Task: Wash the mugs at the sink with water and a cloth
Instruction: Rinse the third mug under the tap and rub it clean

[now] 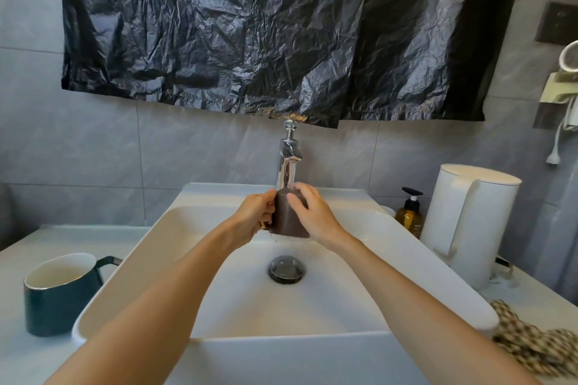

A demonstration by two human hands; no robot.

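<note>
Left hand (254, 216) and right hand (313, 216) curl round the mug (288, 222) mid-frame, mostly hiding its handle; it looks matte brown.

Both arms bare, reaching forward and converging at centre. Left forearm (156, 291) comes in from lower left, right forearm (422, 287) from lower right, both nearly straight, wrists level with each other. Left hand (254, 216), back toward the camera, fingers curled in, grips the left side of a dark brown matte mug (289, 220). Right hand (312, 215) wraps the mug's right side, thumb laid across the near face, fingers curved over the top edge. Hands sit just apart, with the mug between them. Fingertips on the far side are hidden.
</note>
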